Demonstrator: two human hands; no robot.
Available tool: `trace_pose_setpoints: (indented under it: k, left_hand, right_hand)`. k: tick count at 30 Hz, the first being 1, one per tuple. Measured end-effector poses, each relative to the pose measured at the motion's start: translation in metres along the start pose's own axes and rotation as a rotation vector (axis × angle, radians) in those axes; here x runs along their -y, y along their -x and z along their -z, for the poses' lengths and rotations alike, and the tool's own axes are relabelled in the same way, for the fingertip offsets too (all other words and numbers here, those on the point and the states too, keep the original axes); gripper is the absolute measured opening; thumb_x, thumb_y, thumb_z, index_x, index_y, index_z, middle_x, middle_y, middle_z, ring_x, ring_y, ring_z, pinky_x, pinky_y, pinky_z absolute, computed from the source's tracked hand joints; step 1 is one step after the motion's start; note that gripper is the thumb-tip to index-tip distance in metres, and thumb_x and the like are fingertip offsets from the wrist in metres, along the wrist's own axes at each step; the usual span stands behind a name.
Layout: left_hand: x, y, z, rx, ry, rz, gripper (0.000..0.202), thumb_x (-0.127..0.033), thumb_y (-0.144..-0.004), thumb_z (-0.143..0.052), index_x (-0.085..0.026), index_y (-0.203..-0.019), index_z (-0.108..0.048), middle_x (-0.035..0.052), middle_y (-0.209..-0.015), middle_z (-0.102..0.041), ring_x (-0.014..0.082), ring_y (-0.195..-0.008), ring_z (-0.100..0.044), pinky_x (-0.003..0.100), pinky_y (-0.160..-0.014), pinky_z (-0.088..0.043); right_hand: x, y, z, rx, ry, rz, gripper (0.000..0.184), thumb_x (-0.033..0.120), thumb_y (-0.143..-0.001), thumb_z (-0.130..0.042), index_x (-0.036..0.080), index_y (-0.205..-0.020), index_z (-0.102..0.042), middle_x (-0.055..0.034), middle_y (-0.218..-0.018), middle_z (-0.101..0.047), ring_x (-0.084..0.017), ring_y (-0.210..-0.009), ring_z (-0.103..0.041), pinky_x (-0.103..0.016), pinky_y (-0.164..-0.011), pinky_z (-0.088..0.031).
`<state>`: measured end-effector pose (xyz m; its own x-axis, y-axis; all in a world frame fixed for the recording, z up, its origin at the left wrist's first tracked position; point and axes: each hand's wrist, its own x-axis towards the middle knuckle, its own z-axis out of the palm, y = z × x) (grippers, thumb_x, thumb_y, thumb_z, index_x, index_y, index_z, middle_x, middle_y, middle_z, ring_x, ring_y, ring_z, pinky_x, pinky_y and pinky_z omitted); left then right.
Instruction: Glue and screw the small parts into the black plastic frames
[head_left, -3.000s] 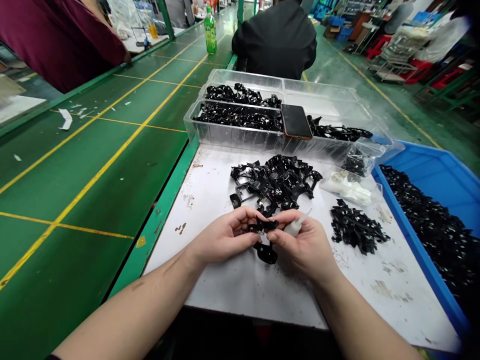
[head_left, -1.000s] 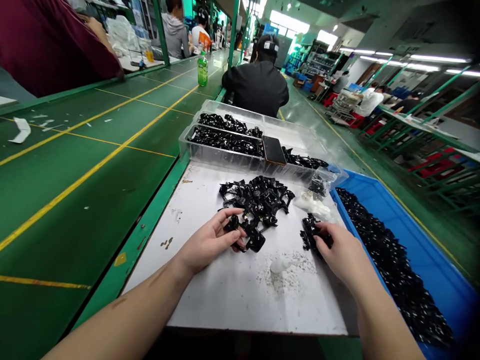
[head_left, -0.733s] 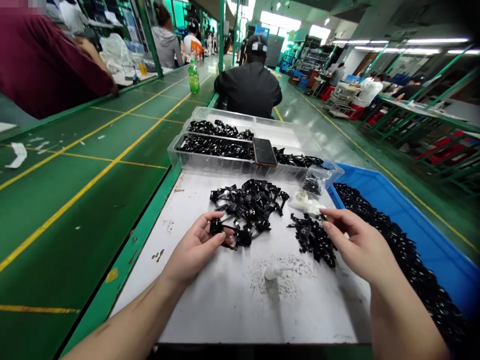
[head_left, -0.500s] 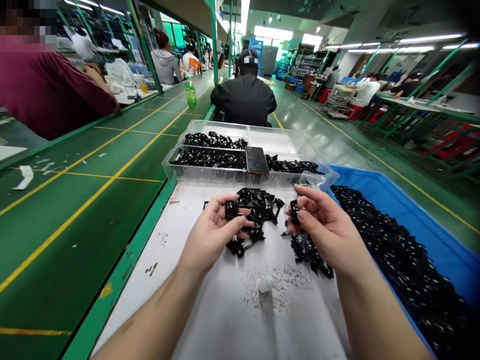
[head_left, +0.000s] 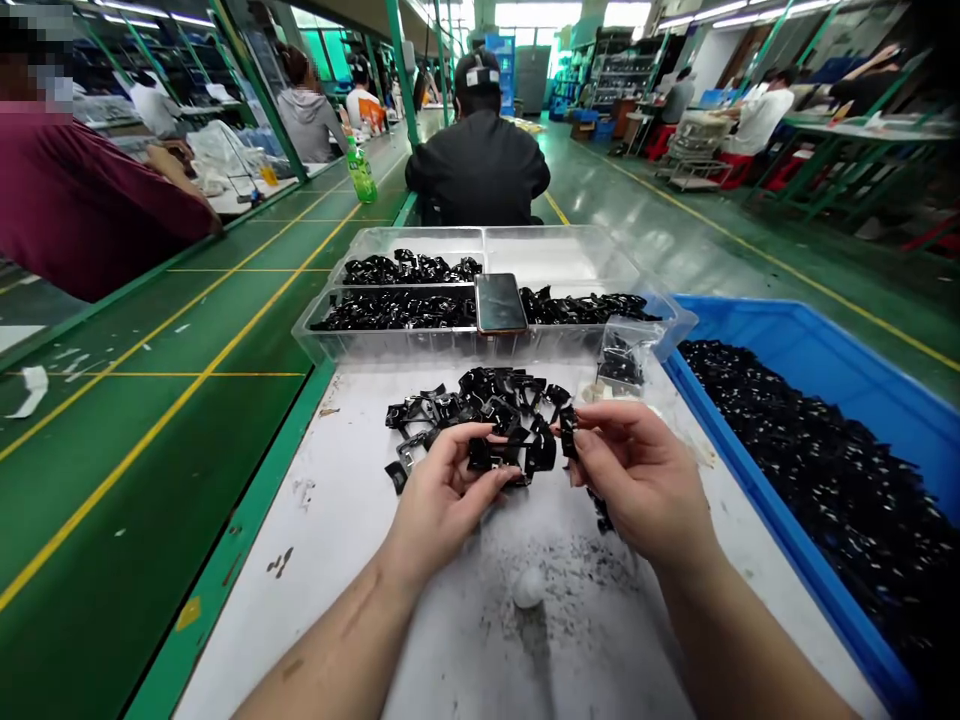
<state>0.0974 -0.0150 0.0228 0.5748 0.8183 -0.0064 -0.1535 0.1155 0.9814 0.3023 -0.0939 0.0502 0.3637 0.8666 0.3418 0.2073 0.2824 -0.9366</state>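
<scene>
My left hand (head_left: 442, 495) pinches a black plastic frame part (head_left: 501, 455) between thumb and fingers, just above the white table (head_left: 337, 560). My right hand (head_left: 637, 480) holds a small black clip (head_left: 568, 432) at its fingertips, right beside that frame part. Behind both hands lies a heap of black frame parts (head_left: 480, 400). A smaller pile of black clips (head_left: 604, 512) is mostly hidden under my right hand. A small white bottle (head_left: 527, 588) lies on the table between my forearms.
Clear trays (head_left: 375, 345) of black parts stand at the table's far edge, a phone (head_left: 499, 301) lying across them. A blue bin (head_left: 825, 350) of black parts sits on the right, a small plastic bag (head_left: 622, 355) beside it. A green conveyor (head_left: 150, 400) runs on the left. Other people sit ahead and at left.
My right hand picked a small clip from the right pile and brought it to the centre. My left hand lifted a frame part from the heap. The two parts now nearly meet.
</scene>
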Motion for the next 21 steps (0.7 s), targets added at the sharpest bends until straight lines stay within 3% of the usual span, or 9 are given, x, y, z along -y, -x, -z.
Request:
trace_pose_setpoints:
  k: [5,9,13,21]
  left_hand:
    - [0.001,0.001,-0.001,0.035,0.044,0.0,0.043,-0.026,-0.097,-0.081,-0.027,-0.132,-0.057,0.0094,-0.141,-0.069,0.023,-0.111,-0.082,0.032,-0.094,-0.067]
    - [0.0,0.007,-0.001,0.075,0.011,-0.037,0.042,-0.023,-0.099,-0.077,-0.029,-0.136,-0.057,0.0094,-0.143,-0.068,0.0233,-0.117,-0.08,0.038,-0.104,-0.065]
    - [0.002,0.009,-0.002,0.116,-0.032,-0.074,0.044,-0.022,-0.1,-0.077,-0.032,-0.139,-0.058,0.0067,-0.143,-0.067,0.0207,-0.117,-0.079,0.033,-0.105,-0.064]
    - [0.002,0.01,-0.004,0.123,-0.065,-0.084,0.045,-0.023,-0.098,-0.079,-0.028,-0.137,-0.058,0.0059,-0.127,-0.073,0.0176,-0.108,-0.078,0.027,-0.095,-0.065]
  right_hand:
    - [0.002,0.003,-0.004,0.082,0.277,0.09,0.02,0.017,-0.097,-0.065,0.026,-0.116,-0.068,-0.0025,-0.091,-0.069,-0.015,-0.07,-0.065,-0.029,-0.057,-0.054]
    - [0.008,0.002,-0.01,0.122,0.46,0.273,0.031,0.012,-0.093,-0.064,0.026,-0.12,-0.066,-0.0013,-0.091,-0.069,-0.017,-0.075,-0.064,-0.034,-0.067,-0.054]
    - [0.01,-0.001,-0.012,0.205,0.507,0.462,0.037,0.004,-0.092,-0.062,0.025,-0.123,-0.067,-0.0046,-0.104,-0.074,-0.021,-0.093,-0.068,-0.042,-0.084,-0.056]
    - [0.001,0.0,-0.011,0.239,0.649,0.563,0.036,0.003,-0.091,-0.068,0.026,-0.119,-0.068,-0.0064,-0.106,-0.075,-0.025,-0.095,-0.064,-0.048,-0.086,-0.052]
